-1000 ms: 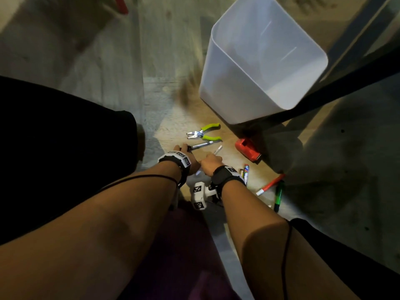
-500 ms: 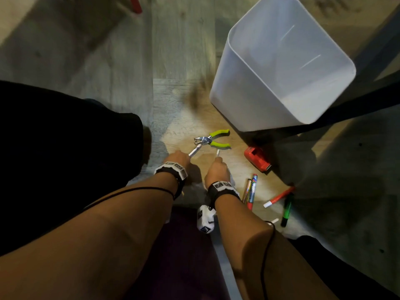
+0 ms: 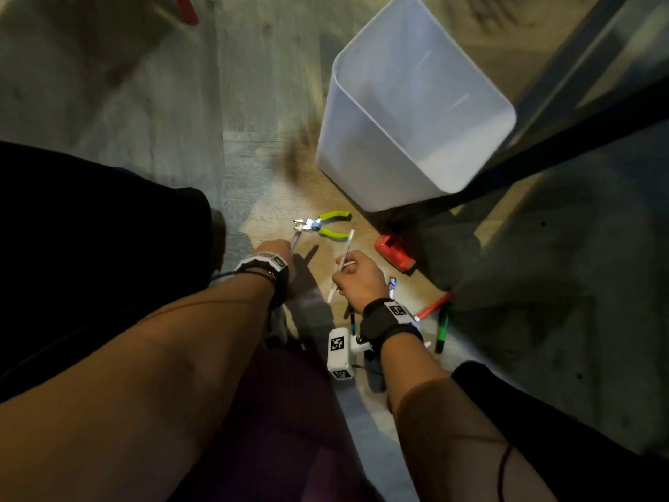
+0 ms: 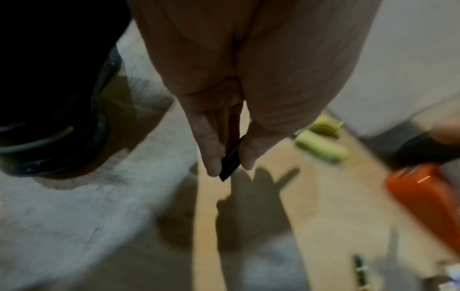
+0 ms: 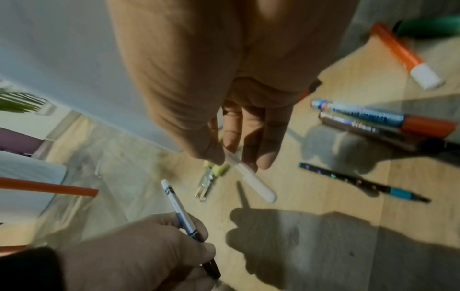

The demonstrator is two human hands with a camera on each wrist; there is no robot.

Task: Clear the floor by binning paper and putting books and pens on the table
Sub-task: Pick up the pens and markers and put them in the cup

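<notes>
The left hand [image 3: 272, 248] pinches a slim blue-and-silver pen [image 5: 180, 211] between thumb and curled fingers; the right hand [image 3: 360, 275] pinches a thin white plastic pen [image 3: 342, 264] the same way. Both pens are clear of the pale wooden floor [image 3: 275, 114].

Judged step: gathering pens for transfer to the table, which is not identifiable in any view.

- Keep each pinch near mid-barrel so the pen does not pivot.
- Tuck the held pen against the palm before collecting another.
- Remaining on the floor just beside the right hand: two printed markers [image 5: 368, 122], a dark patterned pen [image 5: 361, 182], an orange marker with white cap [image 5: 405, 57], a green marker [image 3: 442, 327].
- Leave the green-handled pliers [image 3: 322, 226] and red plastic object [image 3: 394, 251].
- The white plastic bin [image 3: 362, 139] is for paper only.
</notes>
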